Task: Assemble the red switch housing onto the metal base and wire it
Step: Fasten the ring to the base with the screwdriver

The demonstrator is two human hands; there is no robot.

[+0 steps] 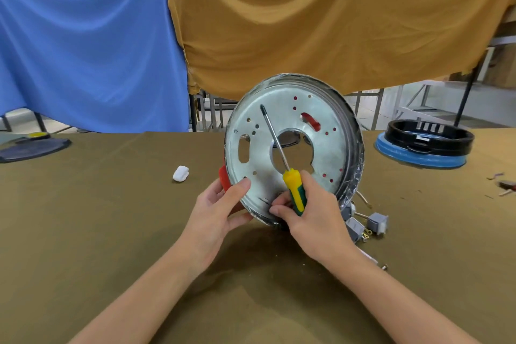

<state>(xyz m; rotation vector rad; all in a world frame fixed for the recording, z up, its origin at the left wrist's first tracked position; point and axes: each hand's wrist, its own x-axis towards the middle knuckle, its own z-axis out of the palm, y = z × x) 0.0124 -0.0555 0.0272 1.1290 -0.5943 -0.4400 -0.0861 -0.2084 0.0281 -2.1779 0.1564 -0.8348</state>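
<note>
Left hand (220, 212) gripping lower-left rim of round silver perforated metal base (293, 148), holding it tilted upright above olive table (111, 232). Red plastic switch housing (224, 178) peeking behind base's left edge. Right hand (312, 212) clasping yellow-green-handled screwdriver (282, 159), shaft pointing up across base.

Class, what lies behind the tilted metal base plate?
Red housing shows past the metal base plate at its left edge and through a slot. The plate hides the rest of it.
</note>
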